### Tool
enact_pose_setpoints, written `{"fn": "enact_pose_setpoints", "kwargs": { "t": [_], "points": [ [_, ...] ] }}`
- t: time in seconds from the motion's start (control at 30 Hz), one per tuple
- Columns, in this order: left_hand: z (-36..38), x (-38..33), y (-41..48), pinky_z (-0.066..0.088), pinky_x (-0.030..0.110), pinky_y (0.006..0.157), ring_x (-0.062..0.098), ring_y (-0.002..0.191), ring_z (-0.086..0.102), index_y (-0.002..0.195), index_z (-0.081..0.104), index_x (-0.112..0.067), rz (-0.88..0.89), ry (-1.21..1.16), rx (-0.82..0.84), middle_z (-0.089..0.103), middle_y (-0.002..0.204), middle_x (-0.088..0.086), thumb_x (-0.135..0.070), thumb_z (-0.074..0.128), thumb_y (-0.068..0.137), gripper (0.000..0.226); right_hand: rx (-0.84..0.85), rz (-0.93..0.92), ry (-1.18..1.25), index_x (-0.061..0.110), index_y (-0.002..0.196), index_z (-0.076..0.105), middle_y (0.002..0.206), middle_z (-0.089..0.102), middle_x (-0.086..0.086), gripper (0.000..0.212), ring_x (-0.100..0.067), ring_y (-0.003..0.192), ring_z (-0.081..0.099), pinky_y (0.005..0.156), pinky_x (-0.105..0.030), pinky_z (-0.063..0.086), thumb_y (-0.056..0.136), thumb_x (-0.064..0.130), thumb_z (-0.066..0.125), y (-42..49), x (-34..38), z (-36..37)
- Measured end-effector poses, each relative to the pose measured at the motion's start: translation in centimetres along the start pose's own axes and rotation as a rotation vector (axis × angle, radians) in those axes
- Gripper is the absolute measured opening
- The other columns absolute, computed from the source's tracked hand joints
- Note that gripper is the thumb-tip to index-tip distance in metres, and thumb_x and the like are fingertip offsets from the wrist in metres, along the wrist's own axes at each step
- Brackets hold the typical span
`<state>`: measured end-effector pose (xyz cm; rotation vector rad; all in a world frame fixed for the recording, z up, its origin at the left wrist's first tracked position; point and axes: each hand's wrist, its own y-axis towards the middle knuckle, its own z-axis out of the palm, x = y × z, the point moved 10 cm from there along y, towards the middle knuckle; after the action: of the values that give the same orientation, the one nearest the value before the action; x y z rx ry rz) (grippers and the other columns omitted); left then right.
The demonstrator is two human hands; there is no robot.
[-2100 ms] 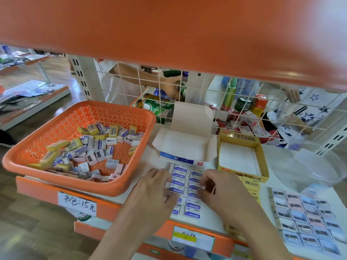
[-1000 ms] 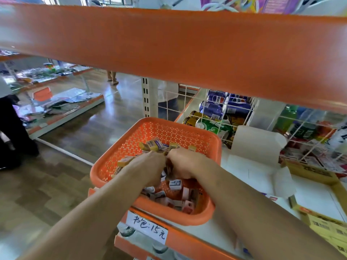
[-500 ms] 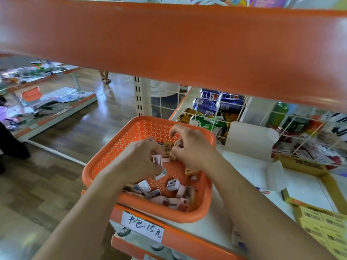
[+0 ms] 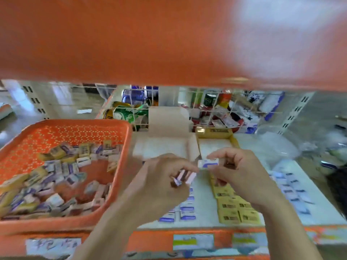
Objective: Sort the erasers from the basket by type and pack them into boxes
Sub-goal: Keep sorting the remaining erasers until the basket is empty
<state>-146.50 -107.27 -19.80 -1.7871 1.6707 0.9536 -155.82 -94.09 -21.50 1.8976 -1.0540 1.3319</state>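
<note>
**Light, sleeved erasers: pinch by the short ends**

The white-and-blue eraser (image 4: 208, 163) is pinched at one end between thumb and forefinger of the right hand (image 4: 242, 175). Just left of it, the left hand (image 4: 163, 182) curls round a few pale erasers (image 4: 183, 178). They look light and firm, and the paper sleeves are probably slick. Sorted rows (image 4: 185, 212) lie below the grip. The basket (image 4: 129, 147) is to its left, and the open white box (image 4: 163, 147) is beyond.

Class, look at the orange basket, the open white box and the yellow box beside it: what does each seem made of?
Orange basket: probably moulded plastic; small holes pattern its walls, rim rounded. White box: thin matte cardboard, judging by folded flaps. Yellow box: likely printed cardboard, folded walls; blur hides the finish.
</note>
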Motion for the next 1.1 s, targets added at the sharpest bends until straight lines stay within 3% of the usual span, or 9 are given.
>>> {"fn": "enact_pose_setpoints", "kwargs": {
  "t": [0.13, 0.2, 0.27, 0.37, 0.53, 0.7, 0.87, 0.97, 1.1],
  "points": [
    [6.0, -1.8, 1.6, 0.042, 0.006, 0.062, -0.01, 0.077, 0.059, 0.102, 0.064, -0.046, 0.034, -0.002, 0.117, 0.054, 0.089, -0.036, -0.016, 0.067, 0.086, 0.034, -0.078, 0.058, -0.048, 0.019, 0.081, 0.068, 0.062, 0.052, -0.012, 0.022, -0.022, 0.056, 0.051, 0.057, -0.038, 0.043, 0.079, -0.002, 0.072, -2.4, -3.6, -5.7],
    [8.5, -2.7, 2.2, 0.046, 0.005, 0.071, -0.013, 0.088, 0.058, 0.113, 0.062, -0.04, 0.032, -0.037, 0.119, 0.053, 0.093, -0.035, -0.024, 0.068, 0.087, 0.031, -0.132, 0.094, -0.038, 0.019, 0.082, 0.068, 0.068, 0.056, -0.018, 0.02, -0.021, 0.057, 0.052, 0.059, -0.038, 0.044, 0.078, 0.0, 0.073, -3.6, -5.1, -8.5],
    [11.1, -3.4, 2.7, 0.048, 0.01, 0.081, -0.014, 0.093, 0.056, 0.113, 0.064, -0.033, 0.023, -0.035, 0.141, 0.058, 0.095, -0.028, -0.026, 0.069, 0.086, 0.029, -0.187, 0.109, -0.044, 0.017, 0.083, 0.067, 0.067, 0.057, -0.014, 0.018, -0.019, 0.055, 0.051, 0.058, -0.035, 0.044, 0.078, 0.001, 0.074, -4.7, -6.2, -11.0],
    [14.4, -5.0, 3.5, 0.05, 0.027, 0.086, 0.001, 0.092, 0.058, 0.1, 0.069, -0.025, 0.052, 0.036, 0.155, 0.06, 0.097, -0.014, -0.025, 0.072, 0.081, 0.019, -0.226, 0.122, -0.065, 0.016, 0.083, 0.068, 0.059, 0.054, -0.003, 0.017, -0.015, 0.049, 0.051, 0.054, -0.03, 0.042, 0.078, 0.001, 0.074, -6.1, -7.5, -13.9],
    [17.9, -7.9, 4.2, 0.038, 0.01, 0.077, -0.003, 0.089, 0.049, 0.099, 0.068, -0.028, 0.13, 0.106, 0.161, 0.054, 0.093, -0.017, -0.029, 0.069, 0.083, 0.016, -0.279, 0.124, -0.057, 0.031, 0.079, 0.07, 0.057, 0.052, 0.006, 0.027, -0.018, 0.052, 0.049, 0.055, -0.034, 0.04, 0.078, 0.004, 0.074, -7.5, -9.2, -17.5],
    [20.6, -8.9, 4.5, 0.041, 0.017, 0.081, 0.0, 0.089, 0.049, 0.105, 0.066, -0.032, 0.122, 0.203, 0.23, 0.056, 0.099, -0.014, -0.037, 0.068, 0.084, 0.021, -0.26, 0.121, -0.051, 0.038, 0.081, 0.069, 0.058, 0.053, 0.009, 0.035, -0.012, 0.052, 0.05, 0.058, -0.037, 0.045, 0.08, 0.003, 0.073, -7.8, -10.5, -19.4],
    [21.1, -9.0, 4.6, 0.04, 0.021, 0.087, 0.002, 0.095, 0.048, 0.114, 0.065, -0.034, 0.084, 0.219, 0.206, 0.056, 0.104, -0.016, -0.044, 0.068, 0.083, 0.032, -0.251, 0.151, -0.015, 0.032, 0.077, 0.069, 0.061, 0.054, 0.013, 0.034, -0.012, 0.048, 0.052, 0.053, -0.032, 0.042, 0.083, -0.001, 0.067, -7.6, -11.9, -20.5],
    [21.9, -10.5, 5.1, 0.03, 0.014, 0.085, 0.0, 0.106, 0.045, 0.123, 0.06, -0.034, 0.128, 0.25, 0.156, 0.054, 0.116, -0.018, -0.045, 0.062, 0.088, 0.037, -0.293, 0.123, -0.011, 0.028, 0.081, 0.067, 0.061, 0.054, 0.012, 0.03, -0.012, 0.046, 0.052, 0.051, -0.028, 0.04, 0.085, -0.001, 0.065, -7.2, -12.1, -21.5],
    [24.1, -12.5, 6.6, 0.03, 0.013, 0.084, 0.001, 0.105, 0.045, 0.12, 0.06, -0.031, 0.178, 0.253, 0.125, 0.055, 0.118, -0.014, -0.037, 0.06, 0.09, 0.03, -0.317, 0.095, 0.026, 0.02, 0.086, 0.066, 0.056, 0.054, 0.01, 0.024, -0.01, 0.043, 0.049, 0.042, -0.016, 0.037, 0.085, -0.004, 0.063, -7.0, -12.2, -22.6]
  ]
}}
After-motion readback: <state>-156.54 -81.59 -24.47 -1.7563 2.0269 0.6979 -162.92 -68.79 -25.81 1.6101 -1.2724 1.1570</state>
